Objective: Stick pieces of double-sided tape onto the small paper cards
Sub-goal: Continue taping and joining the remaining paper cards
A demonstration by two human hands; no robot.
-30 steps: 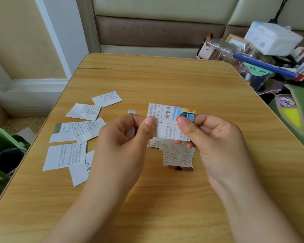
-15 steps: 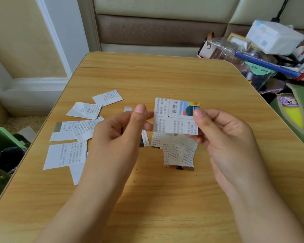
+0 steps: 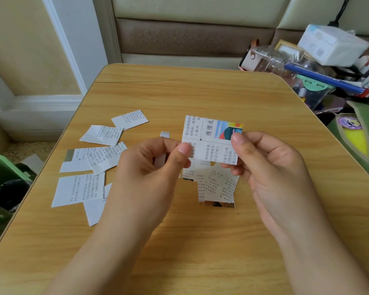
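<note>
Held card: paper card (image 3: 211,141), printed text with a coloured picture in its upper right corner; raised above the table, pinched at both side edges.
Left hand (image 3: 149,167): thumb and forefinger closed on the card's lower left edge; a white strip (image 3: 160,159) shows behind the curled fingers, whether it is tape cannot be told.
Right hand (image 3: 266,165): thumb on the card's right edge over the picture, fingers curled behind it, clamped on the card.
Loose cards, centre: overlapping heap of printed cards (image 3: 216,186) lying flat under the held card, between the two hands.
Loose cards, left: scattered printed cards (image 3: 94,158), some overlapping, one partly hidden by the left forearm.
Small white piece (image 3: 165,134): lies just beyond the left hand's knuckles; too small to identify.
Container, clear: transparent plastic box (image 3: 307,92) off the table's far right corner, with a green part on top; contents dark and unclear.
Container, white: pale wrapped pack (image 3: 332,44) resting on top of the clutter at the right.
Container, green: green bin (image 3: 0,177) on the floor left of the table; dark contents, not legible.
Surface: wood-grain table (image 3: 200,92) with rounded corners.
Room: padded cream and brown panel (image 3: 190,37) behind the table; white moulding (image 3: 41,103) at left; green cushion-like item (image 3: 362,141) at right.
</note>
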